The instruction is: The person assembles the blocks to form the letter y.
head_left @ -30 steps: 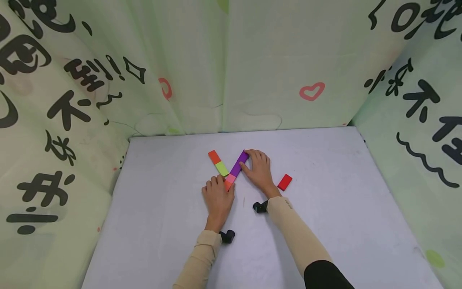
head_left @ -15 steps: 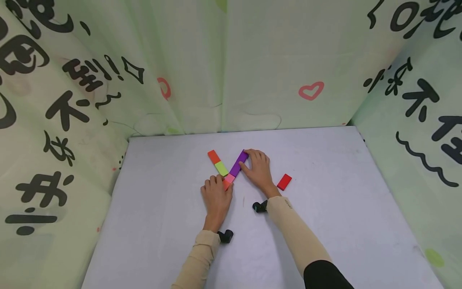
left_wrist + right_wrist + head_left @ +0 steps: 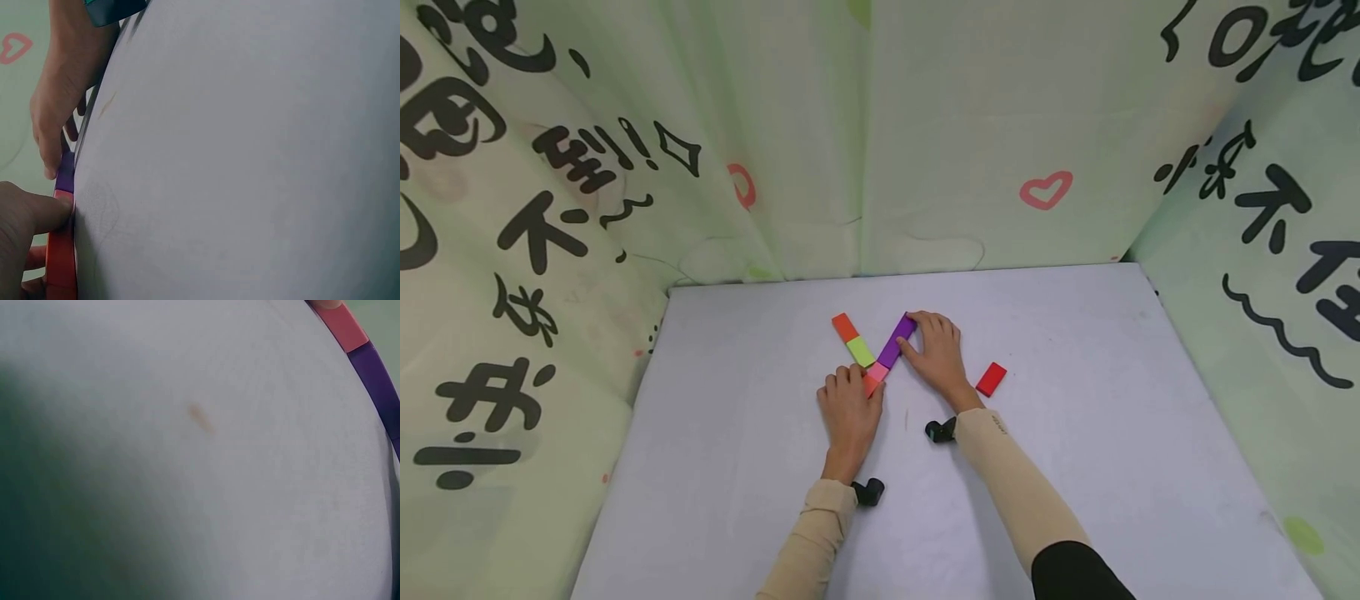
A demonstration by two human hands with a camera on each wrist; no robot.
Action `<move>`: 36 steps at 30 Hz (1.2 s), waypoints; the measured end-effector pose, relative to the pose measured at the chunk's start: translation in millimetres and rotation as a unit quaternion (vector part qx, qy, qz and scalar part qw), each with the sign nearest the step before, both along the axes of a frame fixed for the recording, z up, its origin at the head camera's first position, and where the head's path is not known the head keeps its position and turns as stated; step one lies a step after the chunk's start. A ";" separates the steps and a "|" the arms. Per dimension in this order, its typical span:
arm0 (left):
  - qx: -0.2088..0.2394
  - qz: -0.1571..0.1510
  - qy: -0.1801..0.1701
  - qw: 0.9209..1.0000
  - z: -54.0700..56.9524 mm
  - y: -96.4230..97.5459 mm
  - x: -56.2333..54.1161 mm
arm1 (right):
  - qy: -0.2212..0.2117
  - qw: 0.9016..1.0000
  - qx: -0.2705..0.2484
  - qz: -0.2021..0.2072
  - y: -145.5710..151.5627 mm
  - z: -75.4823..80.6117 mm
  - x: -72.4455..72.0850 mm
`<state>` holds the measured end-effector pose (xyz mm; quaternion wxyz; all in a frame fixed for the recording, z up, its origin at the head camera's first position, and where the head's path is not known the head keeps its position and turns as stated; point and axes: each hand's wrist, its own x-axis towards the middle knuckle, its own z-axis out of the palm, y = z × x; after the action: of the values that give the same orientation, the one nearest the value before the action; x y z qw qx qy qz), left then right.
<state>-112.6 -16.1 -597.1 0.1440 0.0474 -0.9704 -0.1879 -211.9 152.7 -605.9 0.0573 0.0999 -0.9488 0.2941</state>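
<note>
A slanting row of flat blocks lies on the white table: purple at the far end, then pink, then orange-red nearest me. My left hand grips the near end, fingers on one side and thumb on the other. In the left wrist view that thumb lies against the pink block, just above the orange-red block. My right hand pinches the purple part along its right side. A seam crosses the purple part in the right wrist view.
An orange block and a lime-green block form a second row, slanting down to meet the first like a V. A lone red block lies right of my right wrist. Printed fabric curtains border the table.
</note>
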 end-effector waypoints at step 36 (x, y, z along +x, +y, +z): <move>0.038 -0.015 -0.003 0.999 -1.9 -17.7 16.2 | 0.008 1.000 -0.002 0.000 0.0 0.0 0.2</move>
<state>-96.4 -33.8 -599.0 0.1361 0.0387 -0.9635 -0.2271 -211.6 152.7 -605.9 0.0649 0.1021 -0.9479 0.2948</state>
